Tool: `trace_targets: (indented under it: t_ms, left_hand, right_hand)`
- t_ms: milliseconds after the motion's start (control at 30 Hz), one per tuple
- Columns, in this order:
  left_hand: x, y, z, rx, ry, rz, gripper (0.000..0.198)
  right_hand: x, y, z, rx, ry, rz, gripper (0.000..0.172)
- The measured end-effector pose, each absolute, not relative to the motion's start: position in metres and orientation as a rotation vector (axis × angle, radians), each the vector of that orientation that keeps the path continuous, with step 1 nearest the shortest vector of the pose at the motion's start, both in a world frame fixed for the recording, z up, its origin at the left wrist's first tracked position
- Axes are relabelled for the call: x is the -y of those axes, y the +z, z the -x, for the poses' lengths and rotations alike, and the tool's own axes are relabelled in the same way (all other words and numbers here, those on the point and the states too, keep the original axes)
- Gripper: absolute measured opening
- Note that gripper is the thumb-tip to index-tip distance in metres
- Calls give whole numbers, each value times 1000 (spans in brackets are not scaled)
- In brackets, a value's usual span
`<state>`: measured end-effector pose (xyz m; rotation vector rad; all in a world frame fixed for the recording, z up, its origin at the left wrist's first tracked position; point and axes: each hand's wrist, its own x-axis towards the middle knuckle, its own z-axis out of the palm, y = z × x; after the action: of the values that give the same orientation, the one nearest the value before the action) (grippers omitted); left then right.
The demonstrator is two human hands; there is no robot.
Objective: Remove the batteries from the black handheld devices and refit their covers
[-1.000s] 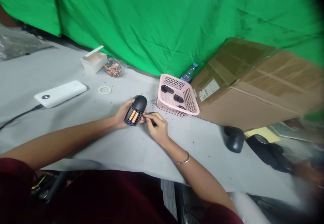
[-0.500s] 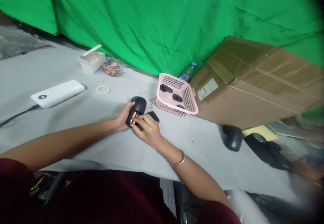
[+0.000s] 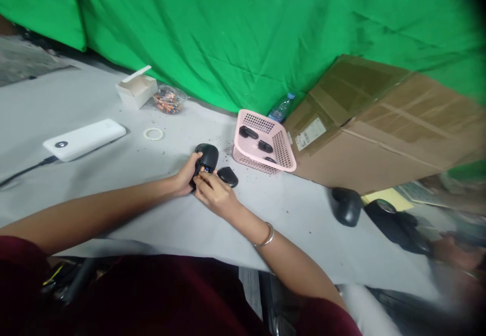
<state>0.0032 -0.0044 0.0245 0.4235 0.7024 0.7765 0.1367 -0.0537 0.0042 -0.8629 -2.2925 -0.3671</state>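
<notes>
The person's left hand (image 3: 184,176) holds a black mouse (image 3: 207,157) above the table, with the fingers closed around its side and the rounded end pointing away from the body. The underside of the mouse has an open battery bay, and a small part of the batteries (image 3: 205,170) shows there with orange and blue colour. The right hand (image 3: 214,197) is over this bay. Its fingers are pressed together at the mouse, but they hide the contact, so I cannot tell if they pinch a battery or only touch it. A black cover (image 3: 228,176) lies on the table, just beside the right hand. A metal bangle (image 3: 266,237) is on the right wrist.

A pink plastic basket (image 3: 283,149) stands near the hands and has small black pieces (image 3: 248,132) inside. Behind it are a water bottle (image 3: 281,108) and a cardboard carton (image 3: 364,123). To the left lie a white power bank (image 3: 83,140) with a black cable (image 3: 26,171), a bead ring (image 3: 153,134), a small white box (image 3: 135,89) and a clear tub (image 3: 169,100) of batteries. Another black mouse (image 3: 347,207) lies to the right. Green cloth (image 3: 228,32) hangs behind the table.
</notes>
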Motion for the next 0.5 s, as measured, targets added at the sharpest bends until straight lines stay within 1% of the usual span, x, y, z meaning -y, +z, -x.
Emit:
trace_targets:
  t_ms: [100, 267, 433, 500]
  left_hand:
    - [7, 25, -4, -710, 787, -412, 42]
    - [7, 19, -4, -644, 870, -469, 34]
    - [4, 16, -3, -686, 892, -467, 34]
    - [4, 16, -3, -682, 902, -454, 34]
  right_hand:
    - [54, 6, -138, 2291, -339, 868, 22]
    - [54, 11, -136, 2179, -181, 886, 16]
    - [54, 13, -136, 2189, -115, 900, 24]
    - [55, 14, -136, 2180, -107, 883, 25]
